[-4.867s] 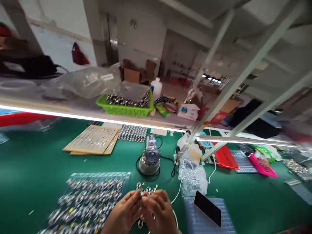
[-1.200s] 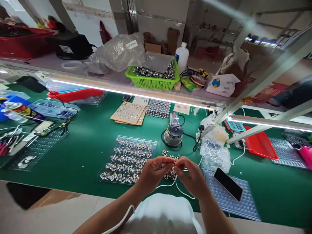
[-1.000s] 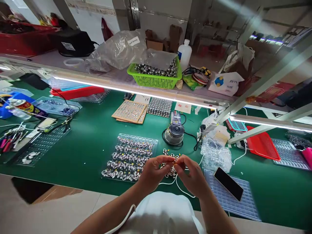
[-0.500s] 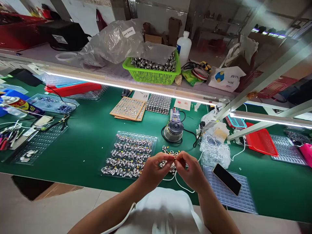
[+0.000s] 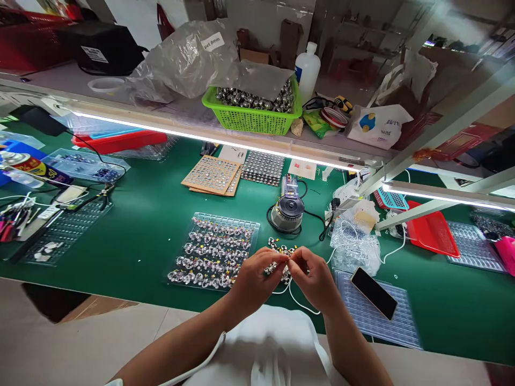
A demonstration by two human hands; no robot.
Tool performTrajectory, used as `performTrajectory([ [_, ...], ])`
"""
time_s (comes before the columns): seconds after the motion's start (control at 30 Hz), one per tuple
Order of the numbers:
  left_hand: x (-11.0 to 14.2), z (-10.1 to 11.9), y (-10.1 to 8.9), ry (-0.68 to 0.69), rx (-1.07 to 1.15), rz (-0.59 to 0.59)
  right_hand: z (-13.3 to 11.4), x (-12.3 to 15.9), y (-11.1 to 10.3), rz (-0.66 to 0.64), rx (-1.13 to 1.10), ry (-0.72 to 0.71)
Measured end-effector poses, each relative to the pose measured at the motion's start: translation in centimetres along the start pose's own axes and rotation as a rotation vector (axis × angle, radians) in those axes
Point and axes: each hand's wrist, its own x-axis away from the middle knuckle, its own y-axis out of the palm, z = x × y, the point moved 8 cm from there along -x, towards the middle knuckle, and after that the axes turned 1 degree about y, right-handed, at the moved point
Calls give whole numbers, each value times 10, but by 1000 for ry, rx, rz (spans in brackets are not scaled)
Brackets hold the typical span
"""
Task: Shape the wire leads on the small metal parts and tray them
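Note:
My left hand [image 5: 257, 276] and my right hand [image 5: 314, 276] meet fingertip to fingertip above the green table. Both are closed in a pinch around something too small to make out. Just behind the fingers lies a loose pile of small white-and-black parts with yellow tabs [image 5: 277, 246], partly hidden by my hands. Left of my left hand, a clear plastic tray [image 5: 251, 225] carries rows of similar small parts. Beyond the pile stands a round grey device with a dark top [image 5: 286, 214].
A smartphone [image 5: 374, 292] rests on a ridged clear tray [image 5: 406, 327] at the right. Crumpled plastic bags [image 5: 354, 252] lie behind it. A shelf with a light strip crosses the back, bearing a green basket [image 5: 253, 120] of shiny metal balls. Pliers [image 5: 94, 199] lie at the left.
The camera view has tilted slightly, so the shelf sits a little higher in the picture. My hands keep the same pinch, with hardly any visible movement.

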Motion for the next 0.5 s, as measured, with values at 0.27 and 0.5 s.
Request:
performTrajectory([
  [0.27, 2, -3, -6, 7, 27, 103, 18, 1, 3, 30, -184, 127],
  [0.5, 8, -40, 7, -455, 577, 62, 31, 2, 12, 0, -430, 127],
])
